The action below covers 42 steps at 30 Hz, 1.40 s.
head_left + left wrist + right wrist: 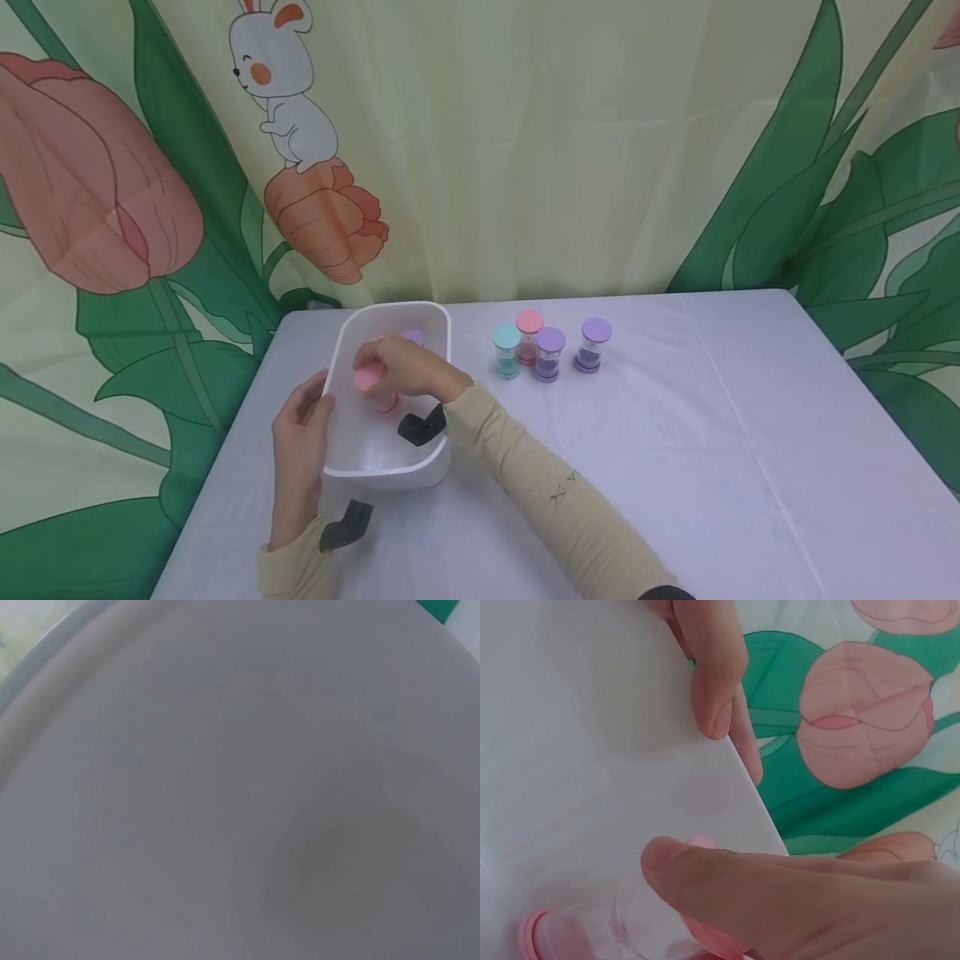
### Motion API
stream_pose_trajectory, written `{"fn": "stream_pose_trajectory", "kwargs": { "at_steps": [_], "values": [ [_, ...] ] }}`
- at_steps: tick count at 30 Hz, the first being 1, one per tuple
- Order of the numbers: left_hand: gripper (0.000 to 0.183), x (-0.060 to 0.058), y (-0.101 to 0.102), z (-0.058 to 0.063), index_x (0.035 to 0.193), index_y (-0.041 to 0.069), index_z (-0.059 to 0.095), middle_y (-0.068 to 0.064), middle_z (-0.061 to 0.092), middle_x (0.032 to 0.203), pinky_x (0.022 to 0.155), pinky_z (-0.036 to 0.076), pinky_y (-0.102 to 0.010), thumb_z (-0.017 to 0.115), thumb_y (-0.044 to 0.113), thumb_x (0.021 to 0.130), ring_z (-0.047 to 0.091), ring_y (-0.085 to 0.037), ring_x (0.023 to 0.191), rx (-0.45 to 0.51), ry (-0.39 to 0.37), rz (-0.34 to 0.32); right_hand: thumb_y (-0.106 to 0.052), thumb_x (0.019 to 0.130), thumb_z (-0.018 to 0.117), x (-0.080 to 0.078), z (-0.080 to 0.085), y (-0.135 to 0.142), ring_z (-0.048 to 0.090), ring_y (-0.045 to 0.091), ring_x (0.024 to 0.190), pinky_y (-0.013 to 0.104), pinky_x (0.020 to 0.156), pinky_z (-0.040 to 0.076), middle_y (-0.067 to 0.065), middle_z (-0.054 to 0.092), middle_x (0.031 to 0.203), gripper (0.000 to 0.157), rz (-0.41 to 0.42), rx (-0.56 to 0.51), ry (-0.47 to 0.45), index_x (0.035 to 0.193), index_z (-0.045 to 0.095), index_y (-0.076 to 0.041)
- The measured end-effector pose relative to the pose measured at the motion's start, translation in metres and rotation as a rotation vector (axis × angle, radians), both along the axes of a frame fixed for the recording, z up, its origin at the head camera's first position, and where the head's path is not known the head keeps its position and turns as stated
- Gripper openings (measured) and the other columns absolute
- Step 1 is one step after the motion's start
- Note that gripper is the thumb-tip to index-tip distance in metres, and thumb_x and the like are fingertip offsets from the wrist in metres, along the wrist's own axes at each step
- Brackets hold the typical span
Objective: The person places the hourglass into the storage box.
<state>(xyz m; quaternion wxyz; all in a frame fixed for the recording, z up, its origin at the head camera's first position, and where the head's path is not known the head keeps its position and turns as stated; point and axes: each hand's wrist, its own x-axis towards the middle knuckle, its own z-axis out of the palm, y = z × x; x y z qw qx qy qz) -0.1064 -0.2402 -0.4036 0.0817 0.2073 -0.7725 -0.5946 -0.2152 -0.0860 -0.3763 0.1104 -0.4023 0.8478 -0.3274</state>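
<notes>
My right hand (411, 367) reaches into a white plastic bin (386, 473) and holds a pink sand timer (370, 378) by one of its caps. In the right wrist view the sand timer (570, 934) lies tilted, its clear tube and far pink cap showing past the thumb. The left hand (298, 437) grips the bin's left rim; the right wrist view shows its thumb (716, 697) inside the wall and other fingers outside. A purple cap (413, 336) shows behind the right hand, inside the bin. Only a blurred pale surface, likely the bin's wall, fills the left wrist view.
Right of the bin stand a teal sand timer (506, 352), a pink one (528, 323), a purple one (550, 354) and another purple one (594, 343). They stand on a white-covered table (660, 467). A printed curtain (525, 150) hangs behind.
</notes>
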Motion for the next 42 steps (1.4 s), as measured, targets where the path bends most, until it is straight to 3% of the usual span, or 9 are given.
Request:
{"fn": "stream_pose_trajectory", "kwargs": {
  "at_steps": [2,10,19,26,31,35,42],
  "values": [
    [0.045,0.0,0.0,0.001,0.145,0.024,0.05,-0.003,0.053,0.146,0.084,0.056,-0.022,0.05,0.037,0.102,0.058,-0.025,0.126,-0.001,-0.001,0.0,-0.006,0.083,0.074,0.001,0.0,0.0,0.056,0.012,0.098,0.013,0.086,0.044,0.001,0.067,0.11,0.035,-0.003,0.019,-0.015,0.118,0.068,-0.006],
    [0.044,0.0,0.001,0.002,0.144,0.023,0.051,-0.003,0.053,0.145,0.074,0.052,-0.01,0.051,0.034,0.102,0.057,-0.024,0.125,0.006,0.01,0.002,-0.012,0.087,0.076,0.002,0.0,0.001,0.056,0.01,0.101,0.015,0.091,0.045,0.0,0.068,0.113,0.036,0.004,0.076,-0.017,0.122,0.068,-0.009],
    [0.045,0.0,0.001,0.0,0.145,0.024,0.05,-0.003,0.053,0.146,0.078,0.055,-0.015,0.051,0.037,0.102,0.057,-0.025,0.127,0.002,0.003,-0.006,-0.013,0.09,0.072,0.001,0.001,0.002,0.06,0.011,0.102,0.013,0.091,0.046,0.004,0.07,0.114,0.031,0.023,0.051,0.06,0.12,0.069,-0.005],
    [0.046,0.001,0.0,0.001,0.145,0.023,0.05,-0.004,0.052,0.146,0.076,0.053,-0.012,0.05,0.038,0.102,0.056,-0.025,0.127,0.007,0.009,-0.011,-0.013,0.091,0.072,0.006,0.013,0.005,0.067,0.011,0.101,0.014,0.089,0.051,0.008,0.069,0.121,0.034,0.011,-0.003,-0.003,0.124,0.067,-0.004],
    [0.045,0.001,0.002,0.002,0.145,0.024,0.05,-0.002,0.053,0.145,0.077,0.055,-0.015,0.05,0.037,0.102,0.058,-0.024,0.124,-0.01,-0.009,0.001,-0.015,0.091,0.072,0.008,0.02,0.014,0.066,0.017,0.109,0.02,0.093,0.053,0.008,0.068,0.124,0.038,0.015,-0.035,-0.02,0.127,0.065,-0.004],
    [0.045,0.001,0.002,0.002,0.145,0.024,0.05,-0.002,0.054,0.145,0.081,0.057,-0.021,0.05,0.037,0.102,0.058,-0.024,0.124,-0.023,-0.015,0.012,-0.014,0.092,0.071,0.009,0.024,0.023,0.065,0.023,0.113,0.027,0.099,0.051,0.011,0.067,0.124,0.037,0.049,-0.071,0.025,0.126,0.064,0.0],
    [0.045,0.002,0.003,0.002,0.145,0.024,0.05,-0.003,0.053,0.146,0.089,0.057,-0.032,0.05,0.037,0.102,0.057,-0.026,0.126,-0.02,-0.008,0.011,-0.013,0.093,0.069,0.01,0.029,0.04,0.062,0.024,0.113,0.024,0.102,0.047,0.012,0.067,0.12,0.033,0.053,-0.081,0.11,0.122,0.065,0.001]
  ]
}}
